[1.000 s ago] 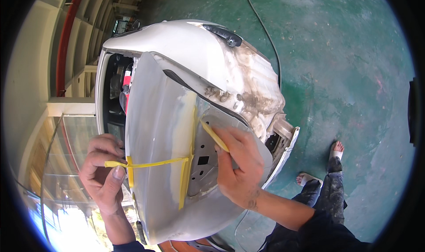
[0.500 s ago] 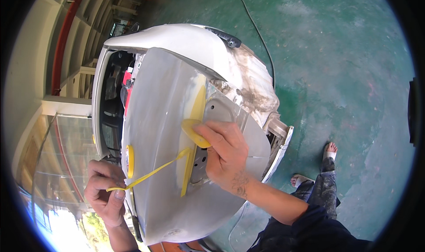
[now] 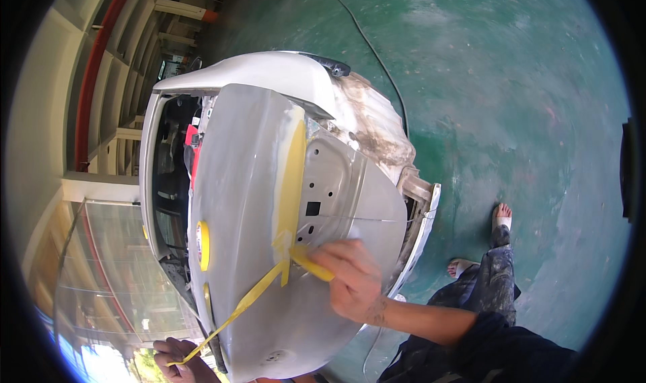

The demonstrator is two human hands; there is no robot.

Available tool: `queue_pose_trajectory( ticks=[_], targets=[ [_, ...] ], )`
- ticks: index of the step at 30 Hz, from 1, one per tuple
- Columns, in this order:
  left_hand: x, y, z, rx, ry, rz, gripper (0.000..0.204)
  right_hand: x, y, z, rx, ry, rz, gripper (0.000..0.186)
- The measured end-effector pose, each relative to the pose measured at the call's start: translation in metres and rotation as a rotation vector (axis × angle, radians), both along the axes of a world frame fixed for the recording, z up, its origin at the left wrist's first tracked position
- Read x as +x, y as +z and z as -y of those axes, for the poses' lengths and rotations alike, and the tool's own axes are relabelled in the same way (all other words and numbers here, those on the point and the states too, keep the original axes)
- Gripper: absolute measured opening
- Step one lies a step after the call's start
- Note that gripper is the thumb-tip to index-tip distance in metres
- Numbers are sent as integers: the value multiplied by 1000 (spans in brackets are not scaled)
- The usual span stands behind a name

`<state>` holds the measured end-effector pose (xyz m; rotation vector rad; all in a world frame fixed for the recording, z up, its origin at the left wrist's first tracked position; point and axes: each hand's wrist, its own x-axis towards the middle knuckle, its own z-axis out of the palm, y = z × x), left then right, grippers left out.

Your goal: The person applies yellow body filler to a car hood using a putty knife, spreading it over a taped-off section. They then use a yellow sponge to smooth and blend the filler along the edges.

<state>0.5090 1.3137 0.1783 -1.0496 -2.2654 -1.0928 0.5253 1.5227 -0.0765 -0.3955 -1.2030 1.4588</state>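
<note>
My right hand is closed on a flat yellow pad at the lower part of a yellow band on a grey car panel. The band runs beside a recessed section with several holes. Near the bottom left, my left hand pinches the end of a yellow tape strip, which stretches diagonally up to the foot of the band. A yellow tape roll lies at the panel's left edge.
Behind the panel are white bodywork, a dirt-stained inner section and a window opening. A black hose crosses the green floor. Glazed framing is at left; my feet stand at right.
My left hand has moved down, drawing the strip into a longer, steeper diagonal. My right hand has moved down along the band with the pad. The band's upper part looks broader.
</note>
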Motion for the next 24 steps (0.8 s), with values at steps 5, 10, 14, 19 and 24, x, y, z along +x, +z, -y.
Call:
queue_pose_trajectory(
  ticks=[5,10,14,19,24],
  targets=[
    [19,1,11,29,197,50,8,-47,3,-94,36,-227,66,32],
    [29,-2,8,-90,67,21,14,-82,19,-130,56,-283,92,30],
    [29,0,35,-115,60,90,23,-77,18,-111,107,-279,102,34],
    [32,2,55,-76,74,137,27,-44,17,-38,168,-202,63,42],
    [36,5,66,17,54,164,23,-16,17,41,161,-74,41,49]
  ],
)
